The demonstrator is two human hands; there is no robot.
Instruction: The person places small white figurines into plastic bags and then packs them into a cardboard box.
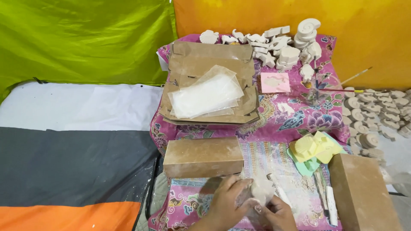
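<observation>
Both hands grip one pale plaster piece (pixel 261 190): the left hand (pixel 227 203) curled over it, the right hand (pixel 276 214) pinching its lower edge, just below a brown box (pixel 203 156).

The left hand (pixel 226 201) and right hand (pixel 274 212) meet on a plaster piece (pixel 260 191). Just behind the left hand lies a closed box (pixel 203 157); behind that, flat cartons (pixel 209 85) carry plastic bags (pixel 207 94). Right of the right hand lie a pen (pixel 331 205) and another box (pixel 364 194).
</observation>
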